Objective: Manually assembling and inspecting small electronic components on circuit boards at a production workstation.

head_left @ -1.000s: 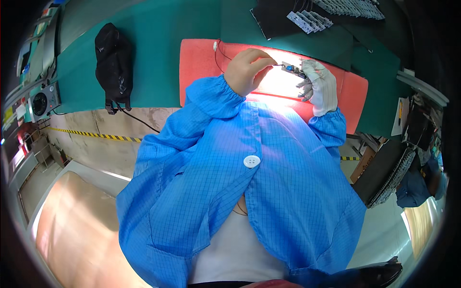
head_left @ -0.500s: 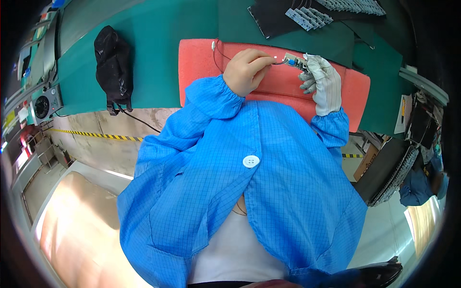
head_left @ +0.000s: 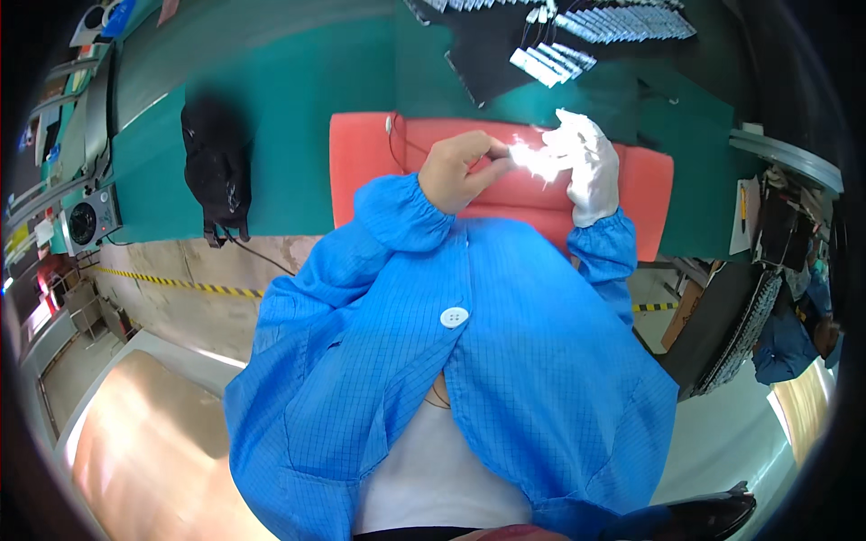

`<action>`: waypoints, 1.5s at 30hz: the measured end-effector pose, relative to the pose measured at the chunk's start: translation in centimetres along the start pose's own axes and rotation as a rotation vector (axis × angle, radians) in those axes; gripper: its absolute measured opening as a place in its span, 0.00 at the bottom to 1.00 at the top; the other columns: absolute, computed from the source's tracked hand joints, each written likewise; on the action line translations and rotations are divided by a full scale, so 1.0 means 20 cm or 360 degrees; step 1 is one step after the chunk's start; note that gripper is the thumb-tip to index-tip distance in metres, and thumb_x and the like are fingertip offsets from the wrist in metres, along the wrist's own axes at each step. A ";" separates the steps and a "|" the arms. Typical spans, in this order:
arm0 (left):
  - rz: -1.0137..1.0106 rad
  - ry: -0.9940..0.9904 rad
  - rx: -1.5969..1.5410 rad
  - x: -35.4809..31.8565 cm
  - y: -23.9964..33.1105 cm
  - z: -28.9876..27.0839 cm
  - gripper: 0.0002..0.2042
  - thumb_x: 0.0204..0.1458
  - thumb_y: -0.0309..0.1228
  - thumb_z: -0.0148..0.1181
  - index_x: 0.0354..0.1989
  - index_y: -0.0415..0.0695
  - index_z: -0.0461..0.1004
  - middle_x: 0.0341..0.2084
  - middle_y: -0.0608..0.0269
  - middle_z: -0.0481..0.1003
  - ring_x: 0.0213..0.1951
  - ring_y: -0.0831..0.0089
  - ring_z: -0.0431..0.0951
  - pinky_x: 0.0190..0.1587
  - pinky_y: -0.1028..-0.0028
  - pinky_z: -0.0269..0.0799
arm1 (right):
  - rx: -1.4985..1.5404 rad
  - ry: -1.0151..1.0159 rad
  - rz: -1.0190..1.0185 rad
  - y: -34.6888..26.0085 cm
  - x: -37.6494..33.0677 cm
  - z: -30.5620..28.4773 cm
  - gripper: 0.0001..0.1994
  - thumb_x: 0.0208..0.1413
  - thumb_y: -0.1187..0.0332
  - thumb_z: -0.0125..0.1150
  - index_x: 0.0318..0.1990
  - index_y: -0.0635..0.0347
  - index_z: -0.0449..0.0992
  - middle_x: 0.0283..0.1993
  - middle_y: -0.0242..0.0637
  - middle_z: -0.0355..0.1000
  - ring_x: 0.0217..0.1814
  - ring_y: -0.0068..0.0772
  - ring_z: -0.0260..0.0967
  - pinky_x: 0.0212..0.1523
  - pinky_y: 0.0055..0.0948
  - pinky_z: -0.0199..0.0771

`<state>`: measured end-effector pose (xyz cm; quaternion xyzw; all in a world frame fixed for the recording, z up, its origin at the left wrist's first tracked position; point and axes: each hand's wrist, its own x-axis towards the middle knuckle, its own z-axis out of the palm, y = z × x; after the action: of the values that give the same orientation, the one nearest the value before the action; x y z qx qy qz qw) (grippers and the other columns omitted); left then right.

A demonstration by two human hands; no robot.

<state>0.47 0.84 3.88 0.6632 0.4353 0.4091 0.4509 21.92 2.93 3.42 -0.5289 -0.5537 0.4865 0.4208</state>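
Hands meet over the red mat (head_left: pixel 370 171) on the green worktop (head_left: pixel 289 108), far side of the scene from me. I see the left hand (head_left: pixel 460 169) bare, fingers (head_left: pixel 487 155) curled and pinched closed on a small part (head_left: pixel 528 159); the part is washed out by glare, so I can't tell what kind it is. Right hand (head_left: pixel 586 167) wears a white glove, fingers bent around the same small part from the right, touching it; grip looks closed, though glare hides the fingertips. Both hands sit just above the mat's middle, close together, almost touching.

Thin dark wire (head_left: pixel 397 135) loops on the mat's far left corner, near the left hand. Black bag (head_left: pixel 216 167) lies on the worktop well left of the mat. Black mat (head_left: pixel 492 54) at the far edge carries rows of small pale strips (head_left: pixel 559 59), far of the right hand and apart from it. Small fan unit (head_left: pixel 86 221) sits at the far left. Blue smock sleeves (head_left: pixel 397 212) come up from the near side. Another person in blue (head_left: pixel 789 347) is at the right edge.
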 end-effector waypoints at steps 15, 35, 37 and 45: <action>0.0023 0.1439 -0.0054 -0.02 -0.30 -0.71 0.11 0.56 0.22 0.51 0.46 0.35 0.72 0.42 0.58 0.74 0.46 0.73 0.72 0.50 0.76 0.65 | -0.1590 0.0209 -0.0819 0.14 0.45 0.06 0.32 0.36 0.56 0.72 0.52 0.51 0.69 0.50 0.37 0.68 0.55 0.42 0.62 0.62 0.47 0.55; -0.0122 -0.0050 -0.0101 -0.09 0.08 -0.16 0.14 0.55 0.24 0.48 0.50 0.36 0.70 0.36 0.53 0.75 0.38 0.68 0.75 0.41 0.72 0.70 | 0.0636 -0.0953 0.0618 -0.37 -0.04 0.13 0.16 0.58 0.64 0.52 0.49 0.65 0.70 0.42 0.38 0.72 0.37 0.31 0.72 0.40 0.28 0.72; -0.0293 -0.0106 -0.0213 -0.11 0.08 -0.09 0.13 0.57 0.25 0.48 0.50 0.37 0.70 0.30 0.56 0.76 0.31 0.73 0.76 0.35 0.75 0.71 | 0.0829 -0.0963 0.0564 -0.25 -0.04 0.11 0.18 0.59 0.60 0.49 0.50 0.65 0.69 0.43 0.40 0.72 0.37 0.32 0.73 0.40 0.29 0.73; -0.0331 0.0153 -0.0146 -0.16 0.02 -0.07 0.11 0.59 0.28 0.48 0.47 0.41 0.70 0.21 0.65 0.73 0.20 0.82 0.69 0.23 0.80 0.65 | 0.1035 -0.0704 0.0653 -0.15 -0.04 0.20 0.24 0.62 0.51 0.40 0.52 0.64 0.67 0.46 0.43 0.72 0.42 0.36 0.74 0.43 0.35 0.76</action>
<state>-1.63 -1.85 4.18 0.5729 0.5036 0.4110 0.4994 17.49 1.79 5.66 -0.3510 -0.3321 0.8104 0.3313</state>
